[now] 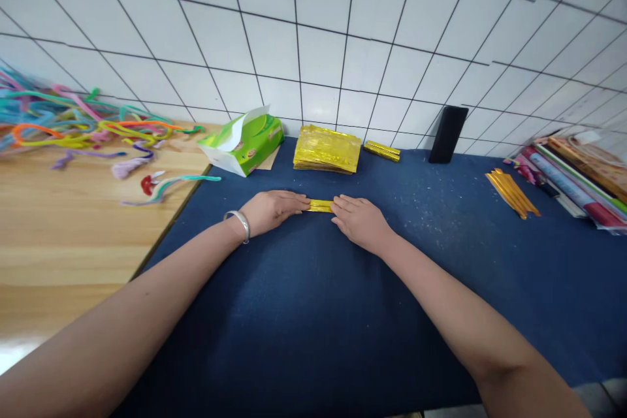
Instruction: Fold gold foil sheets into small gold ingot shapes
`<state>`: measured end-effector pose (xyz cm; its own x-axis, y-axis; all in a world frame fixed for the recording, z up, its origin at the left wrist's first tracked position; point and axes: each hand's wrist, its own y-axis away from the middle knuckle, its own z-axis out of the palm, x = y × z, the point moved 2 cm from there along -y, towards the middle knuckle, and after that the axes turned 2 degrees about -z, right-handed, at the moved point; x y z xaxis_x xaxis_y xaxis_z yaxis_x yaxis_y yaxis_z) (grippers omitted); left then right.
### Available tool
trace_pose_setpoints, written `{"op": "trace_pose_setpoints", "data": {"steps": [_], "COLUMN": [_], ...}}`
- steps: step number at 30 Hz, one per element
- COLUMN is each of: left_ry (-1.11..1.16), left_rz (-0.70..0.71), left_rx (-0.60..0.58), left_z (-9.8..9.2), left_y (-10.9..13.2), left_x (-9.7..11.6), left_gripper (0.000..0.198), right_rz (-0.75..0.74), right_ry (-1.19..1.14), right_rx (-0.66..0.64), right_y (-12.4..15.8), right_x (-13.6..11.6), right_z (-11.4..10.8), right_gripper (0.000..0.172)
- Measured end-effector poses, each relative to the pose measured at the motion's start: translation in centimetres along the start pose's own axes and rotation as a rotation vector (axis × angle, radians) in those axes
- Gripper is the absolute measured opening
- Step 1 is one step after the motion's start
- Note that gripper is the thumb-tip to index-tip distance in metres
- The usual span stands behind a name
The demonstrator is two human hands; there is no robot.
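Right in the middle, bridging both hands: a strip (320, 206) of shiny gold, slim, straight-edged, creased lengthwise, flat on the dark blue surface (294, 326). Over one end, the left hand (277, 208), palm down, fingers together, with a smooth silver bangle (240, 225) at the wrist. Over the other, the right hand (361, 222), fingers stretched out, thumb a little apart. Pinching or merely pressing? Impossible to tell under those fingertips.

Just beyond, a stack (327, 149) of glossy gold sheets, crinkled on top, layered at the edge, between strip and tiles (321, 52). Close by on its right, gold rolls (382, 151), narrow and gleaming.

On to the pack (264, 144): soft, bright green, gaping at one end, with a white flap (240, 134) poking up. Tissue or wrapper lining? Hard to say.

Over to the left, fuzzy stems (83, 117), looping in a blurred, colourful tangle on pale wood (73, 241). Farther right, a black block (448, 134), upright and tilted near the tiles, then orange-gold strips (513, 192), fanned slightly, beside piled books (571, 176).
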<state>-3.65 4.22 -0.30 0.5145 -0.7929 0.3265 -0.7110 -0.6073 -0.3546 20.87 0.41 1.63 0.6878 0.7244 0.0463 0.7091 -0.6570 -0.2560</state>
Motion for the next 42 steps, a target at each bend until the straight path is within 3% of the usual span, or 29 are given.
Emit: {"op": "trace_pose_setpoints", "data": {"steps": [11,16,20,27,37,42], "left_ry": [-0.059,-0.158,-0.175,-0.194,-0.069,0.046], "left_rz": [-0.124,-0.039,0.049,0.037,0.02,0.012], "left_rx": [0.046,-0.066,-0.174,-0.247,-0.29,-0.154], "left_z": [0.1,-0.1,-0.8,-1.1,-1.3,-1.3], "left_y": [-0.2,0.4,0.9,1.2,1.3,1.7], "left_x": [0.6,0.8,1.4,2.2,0.4,-1.1], "left_gripper": [0.027,0.033,0.039,0.056,0.044,0.035], "right_rz": [0.015,0.01,0.022,0.052,-0.014,-0.044], "right_ry": [-0.031,-0.009,0.037,0.035,-0.144,-0.151], "right_rx": [0.1,0.029,-0.041,-0.106,-0.215,-0.242], "right_y": [-0.3,0.0,0.2,-0.1,0.0,0.2], "right_x": [0.4,0.3,-0.6,-1.8,-0.8,0.8], "right_z": [0.4,0.3,-0.2,-0.5,-0.2,-0.6], "right_gripper": [0.03,0.036,0.05,0.069,0.074,0.06]}}
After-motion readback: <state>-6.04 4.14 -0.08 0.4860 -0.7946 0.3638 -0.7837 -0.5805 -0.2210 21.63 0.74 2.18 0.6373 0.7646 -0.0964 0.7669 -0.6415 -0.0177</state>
